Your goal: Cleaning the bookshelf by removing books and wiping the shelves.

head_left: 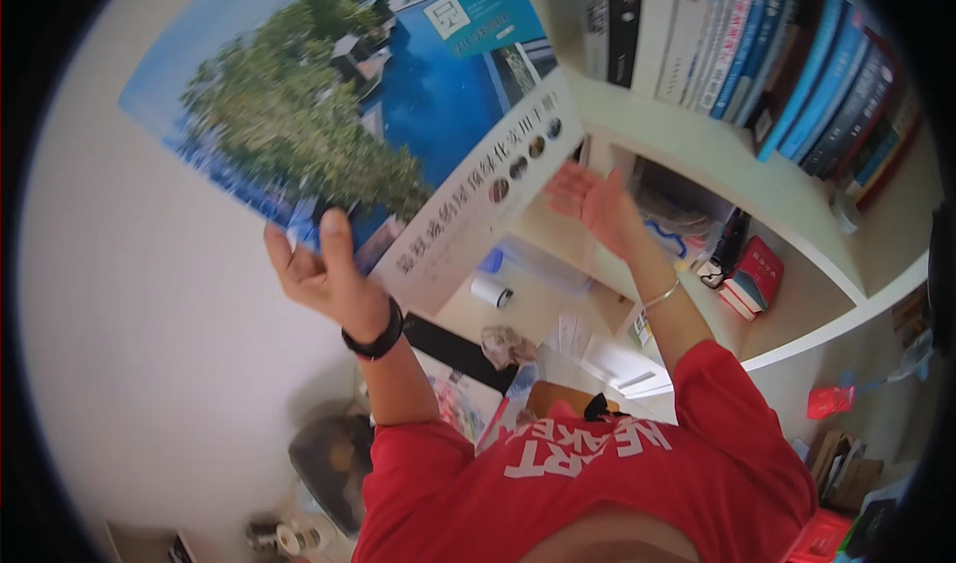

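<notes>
My left hand [328,279], with a black band on the wrist, grips a large book [299,115] by its lower left edge. The thumb lies on the cover and the other fingers are largely hidden behind. The cover shows trees, a blue pool and printed writing. The book is tilted and raised before me, beside the shelves. My right hand [594,201], wearing a bangle, is raised at the book's lower right edge with its fingers spread; nothing is in it. Its fingertips are blurred, so I cannot tell whether they touch the book.
Upright books fill the upper shelf [702,130] at right. A lower compartment holds a red book [750,275] and assorted items. Below are a clear plastic box [545,264], a white cylinder [491,292] and a crumpled bag [508,346]. A dark-backed chair [332,458] stands at lower left, near the wall.
</notes>
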Demonstrator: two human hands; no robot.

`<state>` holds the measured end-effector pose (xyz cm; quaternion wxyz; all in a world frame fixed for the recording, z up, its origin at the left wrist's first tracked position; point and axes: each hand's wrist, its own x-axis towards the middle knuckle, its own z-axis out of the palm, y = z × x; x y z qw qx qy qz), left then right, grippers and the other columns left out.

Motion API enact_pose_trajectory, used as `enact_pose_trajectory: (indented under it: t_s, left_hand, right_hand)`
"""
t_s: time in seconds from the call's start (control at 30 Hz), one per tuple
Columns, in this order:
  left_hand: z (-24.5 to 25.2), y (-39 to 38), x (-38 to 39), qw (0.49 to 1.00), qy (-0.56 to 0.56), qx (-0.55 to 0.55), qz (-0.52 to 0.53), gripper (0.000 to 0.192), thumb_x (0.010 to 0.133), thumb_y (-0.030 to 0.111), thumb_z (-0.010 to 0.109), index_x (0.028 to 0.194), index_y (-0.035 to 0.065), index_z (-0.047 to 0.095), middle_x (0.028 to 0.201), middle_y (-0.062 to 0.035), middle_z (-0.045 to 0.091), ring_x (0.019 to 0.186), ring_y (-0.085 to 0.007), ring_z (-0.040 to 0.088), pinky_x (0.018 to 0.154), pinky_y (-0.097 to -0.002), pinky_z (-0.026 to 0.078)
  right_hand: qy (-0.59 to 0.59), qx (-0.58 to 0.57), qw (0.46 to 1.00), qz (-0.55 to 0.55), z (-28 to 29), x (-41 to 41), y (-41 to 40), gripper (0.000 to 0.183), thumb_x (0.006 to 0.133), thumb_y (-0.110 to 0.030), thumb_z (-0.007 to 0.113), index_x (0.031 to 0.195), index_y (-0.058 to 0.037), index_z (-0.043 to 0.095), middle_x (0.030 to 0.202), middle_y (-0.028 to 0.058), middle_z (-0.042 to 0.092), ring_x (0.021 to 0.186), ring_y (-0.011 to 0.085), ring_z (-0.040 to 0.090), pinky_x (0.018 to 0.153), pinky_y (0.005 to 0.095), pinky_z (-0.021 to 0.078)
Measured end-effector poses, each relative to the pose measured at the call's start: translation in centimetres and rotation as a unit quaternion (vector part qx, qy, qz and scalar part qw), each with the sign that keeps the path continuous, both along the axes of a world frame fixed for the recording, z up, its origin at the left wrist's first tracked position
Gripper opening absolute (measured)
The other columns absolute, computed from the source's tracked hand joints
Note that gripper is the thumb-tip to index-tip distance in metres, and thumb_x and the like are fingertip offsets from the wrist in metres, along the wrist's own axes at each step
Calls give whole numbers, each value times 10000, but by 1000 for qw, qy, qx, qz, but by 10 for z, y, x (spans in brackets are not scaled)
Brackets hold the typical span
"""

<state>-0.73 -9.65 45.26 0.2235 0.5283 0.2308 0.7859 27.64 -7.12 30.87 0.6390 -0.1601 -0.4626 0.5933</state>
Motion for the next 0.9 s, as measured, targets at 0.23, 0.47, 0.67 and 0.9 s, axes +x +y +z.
enact_pose_trajectory:
  t_s: [0.23, 0.47, 0.67, 0.9]
  left_hand:
    - [-87, -72, -112, 967, 3, -250, 50, 326, 832, 162, 596, 1098, -18, 546, 887, -56, 607, 687, -120, 588, 604, -239, 494]
    - [-255, -109, -182, 859, -152, -488, -3, 304, 851, 180, 634, 1116, 56, 550, 919, -43, 606, 691, -121, 619, 560, -243, 504]
    - [-387, -139, -163, 695, -150, -700, 66, 462, 834, 330, 645, 1119, 5, 482, 980, -99, 577, 724, -190, 601, 585, -295, 511]
    - [-463, -153, -172, 669, 12, -714, 204, 625, 761, 487, 683, 1041, -48, 521, 945, -165, 615, 784, -262, 610, 687, -358, 486]
  right_hand:
    - [-211, -144, 967, 11, 36, -114, -51, 563, 846, -380, 635, 1236, -6, 478, 1102, 68, 583, 968, 129, 560, 829, 273, 452]
    - [-385, -295, 871, 82, -94, -198, -47, 426, 783, -293, 717, 1072, -6, 592, 876, 42, 638, 741, 103, 592, 668, 256, 480]
    - [-526, -275, 789, 162, -201, -213, -27, 636, 700, -350, 775, 1132, 46, 530, 953, 119, 642, 771, 156, 622, 693, 280, 499]
    - [-576, -240, 735, 264, -335, -226, -8, 743, 676, -434, 775, 1130, 88, 506, 1020, 169, 636, 948, 227, 617, 841, 319, 462]
